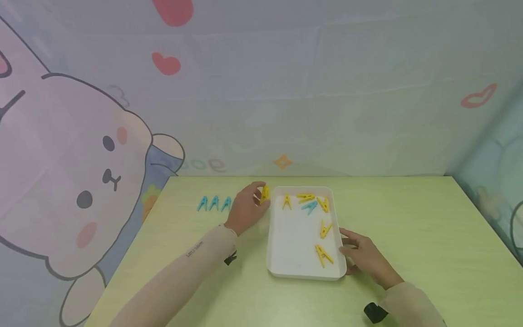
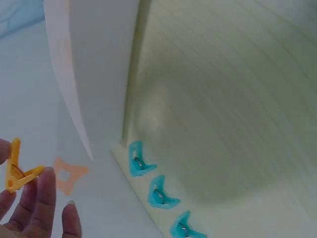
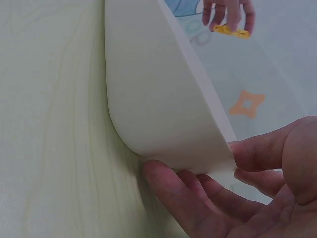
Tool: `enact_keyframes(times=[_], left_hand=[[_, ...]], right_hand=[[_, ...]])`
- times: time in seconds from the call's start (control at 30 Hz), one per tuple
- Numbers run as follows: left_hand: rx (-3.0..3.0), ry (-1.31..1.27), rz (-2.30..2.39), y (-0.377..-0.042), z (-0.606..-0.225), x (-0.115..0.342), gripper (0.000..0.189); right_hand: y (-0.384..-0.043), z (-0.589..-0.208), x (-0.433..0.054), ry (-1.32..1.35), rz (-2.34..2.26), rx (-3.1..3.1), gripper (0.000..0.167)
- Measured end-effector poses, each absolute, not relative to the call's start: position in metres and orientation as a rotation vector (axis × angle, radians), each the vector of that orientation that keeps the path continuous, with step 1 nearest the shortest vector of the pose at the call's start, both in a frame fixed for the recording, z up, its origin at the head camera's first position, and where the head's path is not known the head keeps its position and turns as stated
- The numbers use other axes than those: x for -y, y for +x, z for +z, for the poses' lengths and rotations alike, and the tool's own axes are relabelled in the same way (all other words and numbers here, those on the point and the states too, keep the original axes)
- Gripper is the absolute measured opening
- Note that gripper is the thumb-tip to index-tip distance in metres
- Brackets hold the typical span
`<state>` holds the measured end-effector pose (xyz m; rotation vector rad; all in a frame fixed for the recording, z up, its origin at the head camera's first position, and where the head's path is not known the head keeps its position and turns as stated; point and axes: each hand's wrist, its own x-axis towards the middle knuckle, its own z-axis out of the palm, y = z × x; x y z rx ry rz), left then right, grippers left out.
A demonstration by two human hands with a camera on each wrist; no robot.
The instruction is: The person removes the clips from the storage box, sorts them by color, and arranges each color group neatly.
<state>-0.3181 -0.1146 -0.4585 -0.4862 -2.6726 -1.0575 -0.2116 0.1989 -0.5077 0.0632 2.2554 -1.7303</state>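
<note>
My left hand pinches a yellow clothespin just outside the far left part of a white tray. In the left wrist view, the yellow clothespin is held at the fingertips, its two legs spread in a V. My right hand holds the tray's right side near the front, with fingers against the lower wall and the thumb at the rim. Several yellow clothespins and one blue clothespin lie in the tray, mostly toward its far and right sides.
Three blue clothespins lie in a row on the pale green table, left of the tray; the left hand partly overlaps the nearest one. A curtain with cartoon prints hangs behind the table's far edge.
</note>
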Motion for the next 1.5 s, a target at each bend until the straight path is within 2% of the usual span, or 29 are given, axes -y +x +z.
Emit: enact_keyframes(times=[0.3,0.77,0.87,1.03,1.33,1.5], left_hand=[[2.955,-0.281,-0.891,-0.328,-0.477,0.123,0.047],[3.151,-0.193,-0.683,-0.330,-0.497,0.116,0.049],[3.153,-0.206,-0.661,-0.330,-0.498,0.115,0.041],[3.156,-0.232,-0.642,-0.328,-0.498,0.114,0.011],[3.159,-0.257,-0.647,-0.323,-0.494,0.112,0.028],[3.174,-0.252,-0.664,-0.325,-0.495,0.112,0.009]], right_hand=[[-0.212,-0.508,-0.199,0.054,-1.731,-2.252,0.061],[-0.212,-0.508,-0.199,0.060,-1.745,-2.241,0.061],[-0.212,-0.508,-0.199,0.064,-1.735,-2.249,0.061],[-0.213,-0.508,-0.199,0.059,-1.719,-2.265,0.061],[-0.212,-0.506,-0.198,0.070,-1.729,-2.258,0.060],[-0.211,-0.506,-0.197,0.080,-1.726,-2.260,0.060]])
